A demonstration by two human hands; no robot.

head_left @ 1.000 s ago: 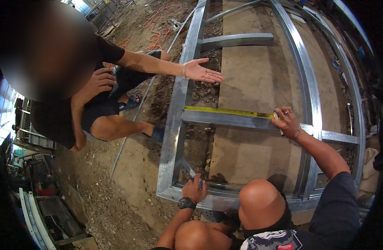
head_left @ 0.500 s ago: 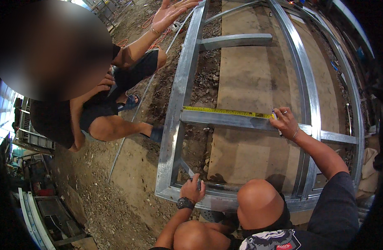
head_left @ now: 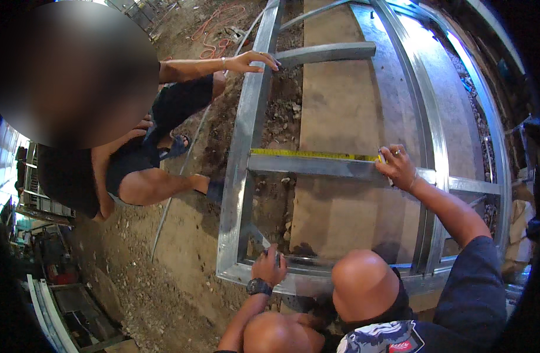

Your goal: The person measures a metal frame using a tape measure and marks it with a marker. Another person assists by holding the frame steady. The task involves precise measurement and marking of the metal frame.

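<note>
Centrally, my right hand [head_left: 397,167] held a yellow tape measure [head_left: 317,155] along the crossbar [head_left: 317,165] of a metal frame [head_left: 235,176]; whether my left hand [head_left: 269,267] gripped anything, I could not tell. Brown board [head_left: 334,106] and stony dirt [head_left: 284,115] lay beneath.

Bluish-white glare upper right, bright streaks on metal frame [head_left: 320,166]; ground [head_left: 134,270] dim; soft shadows on board [head_left: 334,112]; fisheye bends edges, corners black; 1 round blur upper left.

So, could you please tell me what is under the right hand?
A metal crossbar passes beneath the right hand, and a yellow measuring tape runs up to it; whatever the hand covers cannot be seen.
</note>
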